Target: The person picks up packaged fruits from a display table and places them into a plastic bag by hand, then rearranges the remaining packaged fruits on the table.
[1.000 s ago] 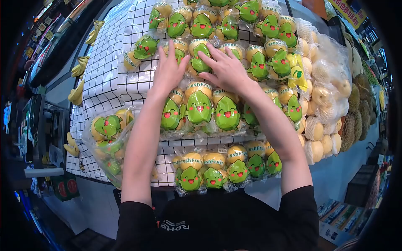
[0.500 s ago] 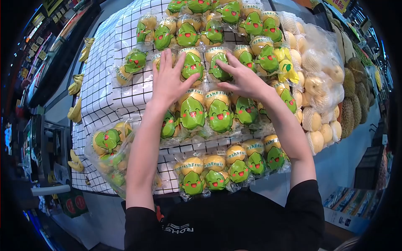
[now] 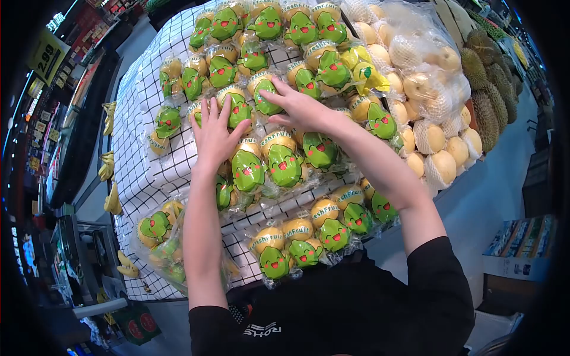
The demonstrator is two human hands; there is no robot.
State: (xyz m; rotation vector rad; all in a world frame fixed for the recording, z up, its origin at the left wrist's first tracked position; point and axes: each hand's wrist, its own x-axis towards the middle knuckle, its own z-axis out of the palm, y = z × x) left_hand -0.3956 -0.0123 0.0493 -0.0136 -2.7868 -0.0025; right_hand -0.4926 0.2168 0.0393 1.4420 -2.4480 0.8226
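Rows of clear "FreshFruit" bags of round yellow fruit, each printed with a green smiling cartoon, lie on a white cloth with black grid lines. My left hand rests, fingers spread, on the left end of a middle row, against a fruit bag. My right hand reaches in from the right, its fingers apart and touching another fruit bag. Neither hand is wrapped round a bag. Just below them lies a further row, with a fruit bag near its middle.
A larger clear bag of fruit sits at the front left. On the right are pale fruit in foam nets, a yellow package and spiky durians. Bananas hang along the left edge. A front row of bagged fruit lies near my body.
The camera view has turned and shifted, so the display appears tilted and further left. Both hands stay spread over the same middle row of bags.
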